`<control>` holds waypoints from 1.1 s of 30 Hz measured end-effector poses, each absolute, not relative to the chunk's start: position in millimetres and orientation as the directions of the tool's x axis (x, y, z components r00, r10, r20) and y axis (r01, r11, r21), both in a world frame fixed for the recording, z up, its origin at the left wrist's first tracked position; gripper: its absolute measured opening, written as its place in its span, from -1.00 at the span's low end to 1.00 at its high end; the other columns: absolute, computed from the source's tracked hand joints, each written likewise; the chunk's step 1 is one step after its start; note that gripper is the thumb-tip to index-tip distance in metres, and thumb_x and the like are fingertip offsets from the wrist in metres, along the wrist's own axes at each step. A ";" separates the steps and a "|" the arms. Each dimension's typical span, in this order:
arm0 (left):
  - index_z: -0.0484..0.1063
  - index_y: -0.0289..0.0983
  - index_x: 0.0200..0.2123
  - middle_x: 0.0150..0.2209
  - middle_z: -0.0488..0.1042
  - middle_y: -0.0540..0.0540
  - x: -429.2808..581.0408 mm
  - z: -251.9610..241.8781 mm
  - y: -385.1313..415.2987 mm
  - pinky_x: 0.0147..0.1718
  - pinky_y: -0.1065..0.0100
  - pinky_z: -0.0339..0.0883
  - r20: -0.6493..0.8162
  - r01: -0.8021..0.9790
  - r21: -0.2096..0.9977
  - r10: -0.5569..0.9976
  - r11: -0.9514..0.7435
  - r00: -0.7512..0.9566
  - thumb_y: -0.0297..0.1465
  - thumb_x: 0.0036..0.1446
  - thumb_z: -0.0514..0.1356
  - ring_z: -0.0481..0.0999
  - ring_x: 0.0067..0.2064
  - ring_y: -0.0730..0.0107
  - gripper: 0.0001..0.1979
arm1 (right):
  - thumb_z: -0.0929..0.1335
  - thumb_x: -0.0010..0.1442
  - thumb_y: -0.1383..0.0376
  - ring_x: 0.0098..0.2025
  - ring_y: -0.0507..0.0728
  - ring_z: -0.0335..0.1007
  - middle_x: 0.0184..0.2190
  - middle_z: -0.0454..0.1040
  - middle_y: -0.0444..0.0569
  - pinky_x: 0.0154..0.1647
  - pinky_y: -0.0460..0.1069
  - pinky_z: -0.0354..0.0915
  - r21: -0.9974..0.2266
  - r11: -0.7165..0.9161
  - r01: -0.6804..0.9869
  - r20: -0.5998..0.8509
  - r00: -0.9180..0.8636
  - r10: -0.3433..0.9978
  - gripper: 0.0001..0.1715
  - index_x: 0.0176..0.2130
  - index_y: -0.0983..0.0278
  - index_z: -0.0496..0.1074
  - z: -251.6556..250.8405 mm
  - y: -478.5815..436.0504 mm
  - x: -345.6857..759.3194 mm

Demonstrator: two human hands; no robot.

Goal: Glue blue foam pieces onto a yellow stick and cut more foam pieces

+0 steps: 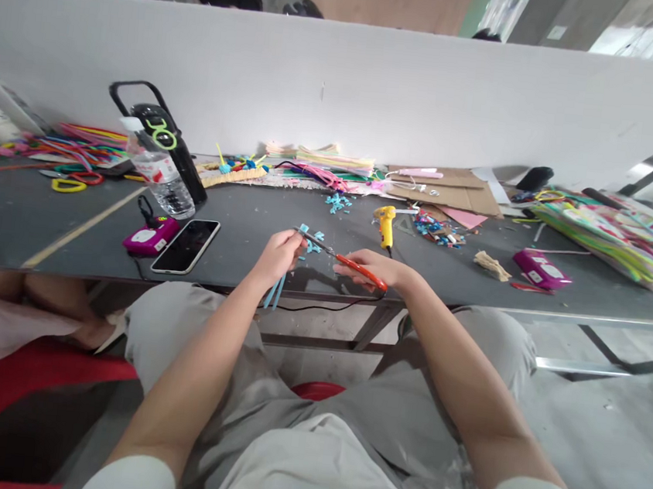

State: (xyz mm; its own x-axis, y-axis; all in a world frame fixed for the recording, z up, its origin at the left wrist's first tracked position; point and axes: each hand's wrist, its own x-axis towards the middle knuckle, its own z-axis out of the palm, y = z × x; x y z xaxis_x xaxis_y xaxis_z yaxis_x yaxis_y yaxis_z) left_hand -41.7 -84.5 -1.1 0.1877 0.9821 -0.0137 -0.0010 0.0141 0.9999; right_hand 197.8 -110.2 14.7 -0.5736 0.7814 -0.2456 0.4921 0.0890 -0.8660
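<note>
Pinched in my left hand (280, 257) are thin light blue strips (275, 292), their long ends hanging down past the table edge. My right hand (375, 270) is closed around scissors with red-orange handles (360, 270). The blades (315, 244) point left and reach the fingertips of my left hand, where a bit of blue shows. Small cut blue pieces (313, 246) lie on the table just behind the blades. Whether the blades touch the strips is too small to tell.
Beyond my right hand stands a yellow glue gun (386, 226). A phone (186, 246), a purple box (151, 236), a water bottle (165, 181) and a black flask (176, 147) are at left. Colourful strips (607, 235) are piled right. A white partition (343, 83) rises behind; another person's legs (58, 298) show left.
</note>
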 end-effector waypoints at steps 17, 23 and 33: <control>0.32 -0.29 -0.45 -0.66 0.09 0.13 -39.0 0.3 -86.5 -0.68 0.48 -0.08 -0.031 -0.012 0.999 0.986 0.034 0.165 -0.31 0.32 0.13 0.06 -0.69 0.59 -0.72 | 0.39 0.10 -0.21 -0.62 -0.05 0.10 -0.61 0.19 -0.23 -0.59 -0.09 0.02 -0.816 0.151 0.557 -0.238 -0.563 0.791 -0.38 -0.45 0.25 0.22 20.5 -111.6 198.7; 0.31 -0.29 -0.46 -0.67 0.08 0.13 -38.9 1.0 -87.2 -0.69 0.49 -0.11 -0.044 0.009 0.999 0.983 0.044 0.180 -0.38 0.33 0.08 0.05 -0.70 0.59 -0.72 | 0.38 0.12 -0.22 -0.61 -0.04 0.12 -0.60 0.22 -0.20 -0.59 -0.10 0.03 -0.800 0.168 0.576 -0.236 -0.559 0.795 -0.38 -0.45 0.26 0.24 21.1 -112.9 198.0; 0.31 -0.29 -0.45 -0.64 0.03 0.14 -40.2 -7.1 -79.4 -0.69 0.50 -0.16 -0.101 -0.018 0.994 0.966 0.109 0.237 -0.37 0.30 0.10 0.01 -0.70 0.62 -0.76 | 0.40 0.09 -0.21 -0.68 -0.05 0.07 -0.67 0.15 -0.26 -0.67 -0.09 0.02 -0.833 0.039 0.552 -0.316 -0.533 0.785 -0.39 -0.40 0.27 0.30 17.5 -110.5 197.2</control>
State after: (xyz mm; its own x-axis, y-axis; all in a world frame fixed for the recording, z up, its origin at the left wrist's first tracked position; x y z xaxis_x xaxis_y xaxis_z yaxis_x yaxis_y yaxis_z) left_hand -40.2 -79.4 -7.1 0.2366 0.9663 -0.1014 -0.0178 0.1087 0.9939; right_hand 197.2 -110.5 17.5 -0.5329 0.7849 -0.3163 0.5522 0.0393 -0.8328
